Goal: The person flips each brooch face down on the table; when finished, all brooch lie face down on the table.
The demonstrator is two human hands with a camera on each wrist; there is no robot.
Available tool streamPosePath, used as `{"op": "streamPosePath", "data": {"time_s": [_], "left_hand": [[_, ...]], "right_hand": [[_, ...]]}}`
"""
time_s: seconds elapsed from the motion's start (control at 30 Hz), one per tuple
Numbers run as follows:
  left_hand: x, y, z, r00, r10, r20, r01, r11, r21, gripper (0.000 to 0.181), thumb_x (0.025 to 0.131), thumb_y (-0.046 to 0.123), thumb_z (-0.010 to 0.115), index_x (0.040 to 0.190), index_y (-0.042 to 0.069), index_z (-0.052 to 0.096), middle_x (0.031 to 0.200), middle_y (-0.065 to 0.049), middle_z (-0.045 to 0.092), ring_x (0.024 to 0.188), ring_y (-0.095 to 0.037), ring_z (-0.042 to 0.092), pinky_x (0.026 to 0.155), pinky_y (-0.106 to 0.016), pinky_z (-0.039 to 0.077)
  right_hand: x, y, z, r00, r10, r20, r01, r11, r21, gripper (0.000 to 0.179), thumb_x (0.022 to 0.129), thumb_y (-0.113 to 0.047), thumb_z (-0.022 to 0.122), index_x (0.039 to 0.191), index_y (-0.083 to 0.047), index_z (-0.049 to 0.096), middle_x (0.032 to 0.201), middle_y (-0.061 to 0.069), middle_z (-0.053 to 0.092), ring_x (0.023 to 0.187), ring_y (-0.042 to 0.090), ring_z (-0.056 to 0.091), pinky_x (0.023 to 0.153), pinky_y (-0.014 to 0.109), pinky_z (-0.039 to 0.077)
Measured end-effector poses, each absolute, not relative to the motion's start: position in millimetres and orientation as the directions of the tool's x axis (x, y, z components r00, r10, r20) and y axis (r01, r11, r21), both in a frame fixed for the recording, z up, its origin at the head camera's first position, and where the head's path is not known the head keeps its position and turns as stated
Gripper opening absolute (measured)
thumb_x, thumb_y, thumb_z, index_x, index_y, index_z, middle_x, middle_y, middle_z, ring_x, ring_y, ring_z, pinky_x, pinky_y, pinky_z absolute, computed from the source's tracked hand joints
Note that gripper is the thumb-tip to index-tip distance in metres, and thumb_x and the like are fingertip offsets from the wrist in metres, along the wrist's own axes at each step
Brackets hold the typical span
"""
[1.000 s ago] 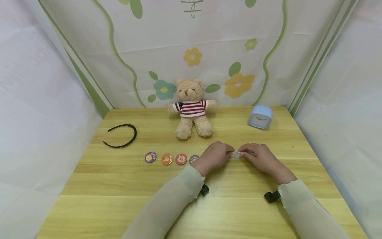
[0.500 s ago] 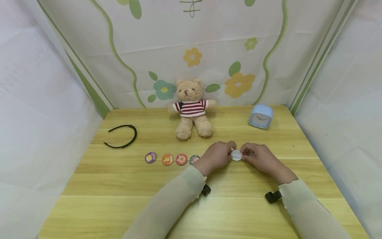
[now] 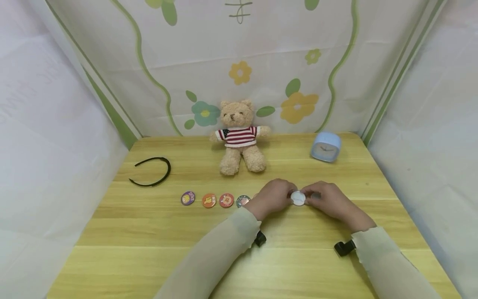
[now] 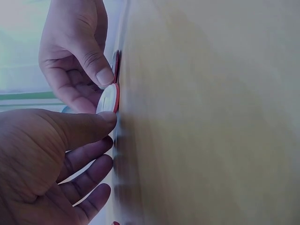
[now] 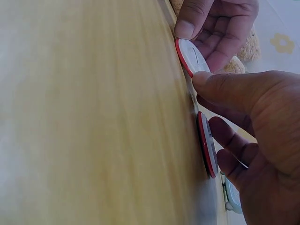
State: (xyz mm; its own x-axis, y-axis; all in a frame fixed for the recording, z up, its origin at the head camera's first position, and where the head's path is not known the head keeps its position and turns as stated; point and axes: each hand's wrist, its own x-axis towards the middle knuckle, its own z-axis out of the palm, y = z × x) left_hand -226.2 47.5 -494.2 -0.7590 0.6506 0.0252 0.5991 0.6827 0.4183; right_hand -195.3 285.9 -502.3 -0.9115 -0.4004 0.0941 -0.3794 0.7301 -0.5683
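Note:
A round pin badge (image 3: 298, 198) with a white back and a red rim is held between both hands, its back turned up to the head camera. My left hand (image 3: 275, 195) pinches its left edge, and my right hand (image 3: 326, 199) pinches the right edge. In the right wrist view the badge (image 5: 192, 56) tilts just over the table, both thumbs on its white side. A second red-rimmed badge (image 5: 207, 144) lies beneath the right hand's fingers. Left of the hands, purple (image 3: 188, 198), orange (image 3: 209, 200), red (image 3: 226, 200) and green (image 3: 243, 201) badges form a row; another is mostly hidden by the left hand.
A teddy bear (image 3: 239, 137) in a striped shirt sits against the flowered backdrop (image 3: 261, 37). At the back right of the wooden table (image 3: 149, 249) stands a blue clock (image 3: 326, 147). A black headband (image 3: 168, 168) lies to the left.
The badge between the hands has turned from nearly edge-on to showing its white back fully. Both hands have shifted slightly toward the near side and right.

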Motion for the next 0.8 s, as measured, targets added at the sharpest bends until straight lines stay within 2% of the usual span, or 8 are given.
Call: {"op": "streamPosePath", "data": {"time_s": [0.23, 0.4, 0.6, 0.73, 0.8], "left_hand": [[-227, 47, -495, -0.742, 0.670, 0.024, 0.616, 0.667, 0.419, 0.006, 0.102, 0.021, 0.078, 0.098, 0.025, 0.080, 0.085, 0.014, 0.069, 0.083, -0.007, 0.059, 0.080, -0.024, 0.047], [-228, 46, -495, -0.722, 0.691, 0.038, 0.643, 0.650, 0.405, 0.009, 0.102, 0.023, 0.079, 0.094, 0.025, 0.080, 0.085, 0.016, 0.070, 0.083, -0.006, 0.060, 0.084, -0.026, 0.048], [-225, 45, -492, -0.731, 0.682, 0.019, 0.633, 0.667, 0.393, 0.008, 0.102, 0.023, 0.079, 0.095, 0.027, 0.079, 0.088, 0.016, 0.070, 0.085, -0.005, 0.059, 0.087, -0.027, 0.048], [-224, 42, -489, -0.732, 0.681, 0.012, 0.627, 0.667, 0.403, 0.007, 0.103, 0.020, 0.077, 0.103, 0.025, 0.082, 0.097, 0.015, 0.076, 0.091, -0.006, 0.065, 0.093, -0.028, 0.051], [-223, 37, -488, -0.738, 0.675, 0.002, 0.618, 0.675, 0.403, 0.015, 0.102, 0.020, 0.077, 0.115, 0.024, 0.082, 0.110, 0.012, 0.079, 0.103, -0.008, 0.069, 0.101, -0.029, 0.053]], "right_hand": [[-196, 288, -505, -0.893, -0.430, 0.135, -0.429, 0.720, -0.545, 0.025, 0.097, -0.015, 0.085, 0.120, -0.022, 0.084, 0.113, -0.005, 0.079, 0.111, 0.023, 0.069, 0.094, 0.048, 0.057], [-198, 288, -506, -0.874, -0.464, 0.142, -0.464, 0.715, -0.522, 0.025, 0.096, -0.014, 0.086, 0.121, -0.019, 0.084, 0.118, -0.004, 0.080, 0.117, 0.026, 0.069, 0.098, 0.052, 0.057], [-198, 285, -503, -0.834, -0.527, 0.163, -0.538, 0.712, -0.451, 0.025, 0.094, -0.013, 0.087, 0.119, -0.012, 0.084, 0.119, 0.001, 0.080, 0.116, 0.030, 0.070, 0.100, 0.055, 0.058], [-197, 283, -502, -0.832, -0.533, 0.151, -0.540, 0.720, -0.435, 0.026, 0.095, -0.013, 0.086, 0.121, -0.010, 0.083, 0.120, 0.003, 0.079, 0.117, 0.031, 0.069, 0.100, 0.055, 0.058], [-197, 284, -502, -0.838, -0.527, 0.145, -0.532, 0.727, -0.433, 0.027, 0.095, -0.014, 0.086, 0.121, -0.010, 0.083, 0.121, 0.004, 0.079, 0.117, 0.031, 0.069, 0.101, 0.056, 0.057]]}}
